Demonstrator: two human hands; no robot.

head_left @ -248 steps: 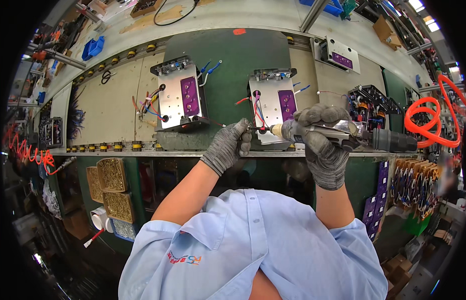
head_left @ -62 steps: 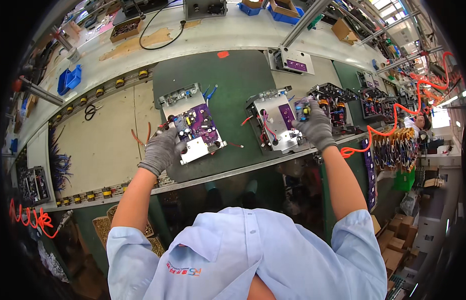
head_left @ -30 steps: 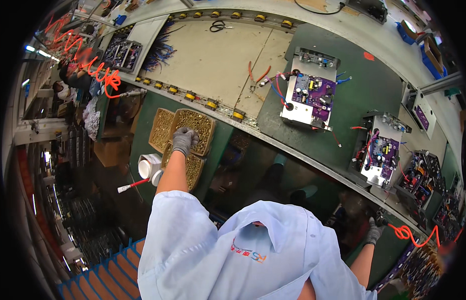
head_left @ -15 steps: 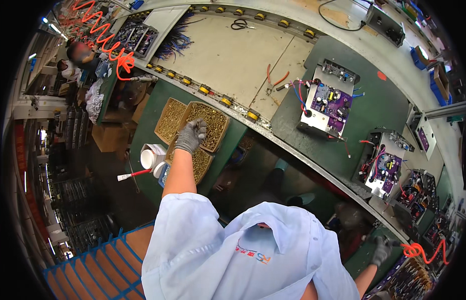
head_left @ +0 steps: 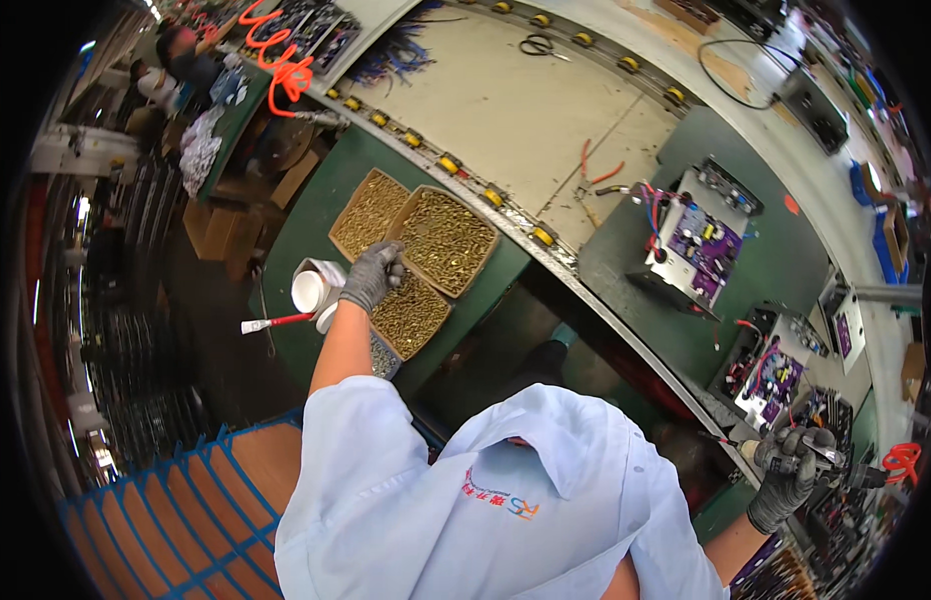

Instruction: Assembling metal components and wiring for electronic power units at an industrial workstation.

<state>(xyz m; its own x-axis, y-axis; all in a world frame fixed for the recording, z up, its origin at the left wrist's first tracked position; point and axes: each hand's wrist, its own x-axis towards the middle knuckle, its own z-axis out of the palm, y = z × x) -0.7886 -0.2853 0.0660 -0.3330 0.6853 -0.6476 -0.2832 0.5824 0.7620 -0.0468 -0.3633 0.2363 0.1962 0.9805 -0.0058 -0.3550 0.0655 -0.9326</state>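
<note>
My left hand (head_left: 374, 276), in a grey glove, is above the inner edges of the cardboard boxes of small brass-coloured screws. Its fingers are curled together, and whatever they hold is too small to make out. One screw box (head_left: 448, 240) lies just beyond it, another box (head_left: 366, 212) to the far left, and a third box (head_left: 414, 318) nearer me. At the lower right my right hand (head_left: 789, 478), also gloved, is wrapped round an air screwdriver (head_left: 776, 457), its tip pointing left. An orange coiled hose (head_left: 900, 462) runs near the tool's back end.
A white tub (head_left: 310, 291) and a red-handled brush (head_left: 278, 322) are left of the boxes. An opened metal unit with a purple circuit board (head_left: 704, 250) rests on the green bench, with another unit (head_left: 771, 370) nearer. Pliers (head_left: 598, 170) and scissors (head_left: 542, 46) lie on the pale surface.
My left hand has drawn back from over the far screw box toward the boxes' inner edges. My right hand has come up and inward with the air screwdriver. The whole view has shifted.
</note>
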